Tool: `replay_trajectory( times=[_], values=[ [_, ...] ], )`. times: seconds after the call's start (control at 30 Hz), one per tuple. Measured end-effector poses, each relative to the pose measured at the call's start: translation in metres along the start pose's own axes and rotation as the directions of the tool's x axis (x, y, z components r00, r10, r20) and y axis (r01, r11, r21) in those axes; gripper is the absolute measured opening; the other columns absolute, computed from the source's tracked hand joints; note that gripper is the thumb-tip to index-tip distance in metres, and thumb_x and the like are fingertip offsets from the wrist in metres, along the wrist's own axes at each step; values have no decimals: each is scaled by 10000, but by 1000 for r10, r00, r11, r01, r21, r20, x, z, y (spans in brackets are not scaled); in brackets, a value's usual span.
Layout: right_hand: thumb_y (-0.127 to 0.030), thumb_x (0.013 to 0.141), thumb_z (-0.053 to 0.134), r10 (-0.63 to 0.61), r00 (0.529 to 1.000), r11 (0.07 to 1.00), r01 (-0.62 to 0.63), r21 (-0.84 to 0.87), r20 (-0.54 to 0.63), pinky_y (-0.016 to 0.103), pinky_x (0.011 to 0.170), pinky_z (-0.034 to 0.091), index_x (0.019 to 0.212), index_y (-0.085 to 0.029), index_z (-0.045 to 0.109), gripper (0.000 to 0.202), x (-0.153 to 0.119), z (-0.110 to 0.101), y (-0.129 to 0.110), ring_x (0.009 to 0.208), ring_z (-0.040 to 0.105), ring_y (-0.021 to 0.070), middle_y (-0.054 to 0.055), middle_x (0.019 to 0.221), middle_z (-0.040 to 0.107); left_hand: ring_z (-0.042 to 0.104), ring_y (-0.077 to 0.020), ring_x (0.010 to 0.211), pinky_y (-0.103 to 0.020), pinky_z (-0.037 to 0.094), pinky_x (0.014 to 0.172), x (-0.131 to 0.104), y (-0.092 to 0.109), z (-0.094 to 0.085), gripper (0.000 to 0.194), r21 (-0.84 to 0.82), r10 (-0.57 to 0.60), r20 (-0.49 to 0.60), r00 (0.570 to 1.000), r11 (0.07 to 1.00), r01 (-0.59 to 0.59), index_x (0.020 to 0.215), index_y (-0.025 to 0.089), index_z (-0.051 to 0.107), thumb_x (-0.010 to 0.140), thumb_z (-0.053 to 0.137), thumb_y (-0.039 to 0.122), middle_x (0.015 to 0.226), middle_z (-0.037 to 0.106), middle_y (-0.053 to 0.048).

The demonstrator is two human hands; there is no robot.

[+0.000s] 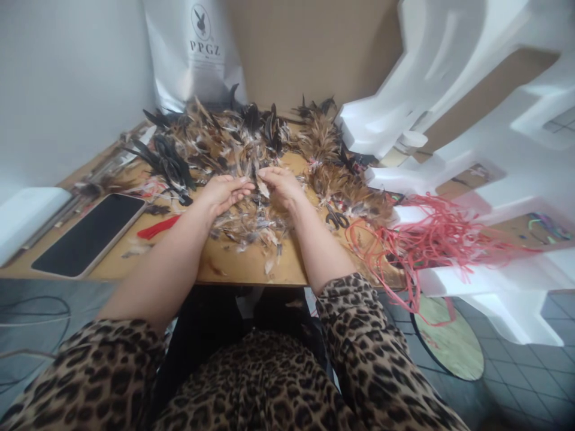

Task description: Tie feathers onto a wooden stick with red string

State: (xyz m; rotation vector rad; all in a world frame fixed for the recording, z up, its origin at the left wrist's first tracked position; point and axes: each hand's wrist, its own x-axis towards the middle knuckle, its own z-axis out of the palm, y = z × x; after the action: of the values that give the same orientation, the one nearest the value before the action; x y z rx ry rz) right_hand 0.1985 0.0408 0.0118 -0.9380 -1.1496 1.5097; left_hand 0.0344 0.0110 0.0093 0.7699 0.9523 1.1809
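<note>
Feathers (263,190) between hands, at fingertips: right hand (282,184) fingers pinching some; left hand (226,194) fingers curled, grip unclear; more across tabletop (290,266).

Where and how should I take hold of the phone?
Grip the phone across its two long edges, on its near half, coming from the table's front side. It lies flat and slanted, dark screen up, with the near end close to the table edge and nothing on top. The left hand likely has the easier approach.
</note>
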Motion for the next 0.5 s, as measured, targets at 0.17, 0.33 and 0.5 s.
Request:
replay_trajectory(
  times=[0.17,0.33,0.5],
  values=[
    [-312,581,793,13,1000,996,-15,86,26,186,517,419,748,-156,630,281,-3,13,8,520,534,74,-50,568,600,624,-90,473,-112,453,402,-1,2,2,76,-38,2,21,1000,999,-1,709,36,631,762,672,69,637,685,-104],
    [-354,637,763,-51,992,993,63,102,-111,176,530,416,773,-160,619,277,5,16,16,513,505,58,-62,569,565,631,-96,478,-116,459,404,-2,-1,3,60,-32,-24,46,999,999,25,736,31,649,748,691,71,676,699,-126],
    [-316,724,697,-128,956,979,165,123,-264,174,574,449,806,-160,615,195,9,20,19,572,533,66,-39,629,589,656,-109,531,-111,462,408,-4,-3,5,58,-44,-87,119,989,995,92,780,16,672,792,634,58,741,711,-154]
  ],
)
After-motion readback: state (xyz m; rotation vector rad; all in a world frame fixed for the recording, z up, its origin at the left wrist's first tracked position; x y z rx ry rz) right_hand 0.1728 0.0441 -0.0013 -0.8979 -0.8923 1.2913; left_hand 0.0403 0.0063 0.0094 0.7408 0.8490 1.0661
